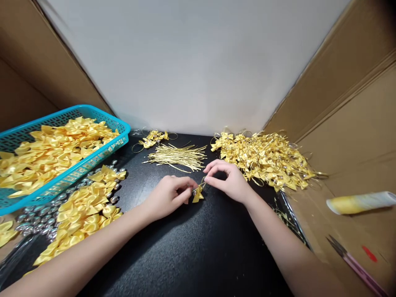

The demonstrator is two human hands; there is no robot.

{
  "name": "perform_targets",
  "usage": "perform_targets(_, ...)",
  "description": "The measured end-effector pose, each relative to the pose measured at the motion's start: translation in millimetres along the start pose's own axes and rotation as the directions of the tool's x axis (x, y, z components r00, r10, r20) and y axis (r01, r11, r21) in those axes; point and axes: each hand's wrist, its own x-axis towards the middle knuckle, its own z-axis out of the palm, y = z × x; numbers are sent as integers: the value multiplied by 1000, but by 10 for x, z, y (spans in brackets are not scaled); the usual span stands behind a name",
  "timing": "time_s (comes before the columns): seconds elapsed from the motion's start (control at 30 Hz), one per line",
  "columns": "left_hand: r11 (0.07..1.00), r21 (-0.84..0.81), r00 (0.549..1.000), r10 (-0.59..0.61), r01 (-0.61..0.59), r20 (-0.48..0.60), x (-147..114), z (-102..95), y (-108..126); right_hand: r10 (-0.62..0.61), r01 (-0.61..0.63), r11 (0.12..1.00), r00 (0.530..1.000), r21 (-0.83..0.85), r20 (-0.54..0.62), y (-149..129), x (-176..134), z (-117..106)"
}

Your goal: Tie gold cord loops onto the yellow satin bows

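Over the middle of the black work surface, my left hand [175, 193] pinches a small yellow satin bow [198, 194] between thumb and fingers. My right hand [227, 180] is closed at the fingertips on a thin gold cord [203, 182] that runs up from the bow. Just beyond the hands lies a bundle of straight gold cords [177, 156]. Bows with gold loops make a large heap [266, 159] to the right of my right hand. Loose yellow bows [83, 206] are piled left of my left hand, partly behind my forearm.
A turquoise basket [69, 178] full of yellow bows stands at the left, with silvery beads [40, 218] beside it. On cardboard [321, 222] at the right are pink-handled scissors [352, 264] and a yellow-and-white roll [360, 203]. A white panel [192, 62] closes the back.
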Motion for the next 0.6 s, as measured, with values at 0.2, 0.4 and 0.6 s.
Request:
perform_targets(0.2,994,-18,983,-108,112,147,136,-83,51,9,-10,1000,1000,-27,-13,29,13,-9)
perform_targets(0.4,984,167,988,-89,68,127,298,-148,110,12,-13,999,999,-35,-40,41,24,-34)
perform_targets(0.6,976,213,984,-2,-37,177,503,-225,181,12,-13,999,998,-29,-61,93,43,-49)
